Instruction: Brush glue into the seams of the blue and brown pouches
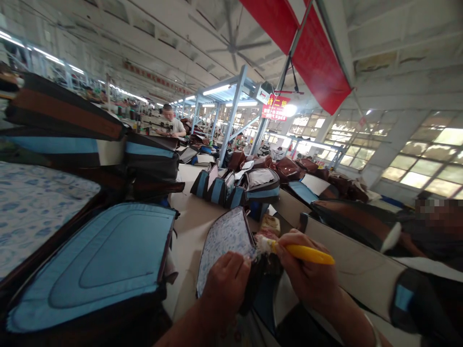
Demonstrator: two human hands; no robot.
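My right hand (307,270) is closed round a brush with a yellow handle (311,254). Its pale bristles (265,244) meet the dark edge of a sewn panel (226,233) lined in blue-and-white patterned cloth. The near edge of that panel is pinched in my left hand (229,277), its fingers curled. Just beyond the bristles sits a small yellowish container (270,224), smeared and partly hidden by the brush and my right hand. Dark and blue pieces hang below, between both hands.
Left of me, a blue stitched panel (119,255) lies beside stacked dark and brown pieces (65,106). Blue-and-black sewn parts (262,185) stand further along the pale table (186,207). More pieces (356,217) and another person's arm (408,238) are at right. A person (175,123) sits further back.
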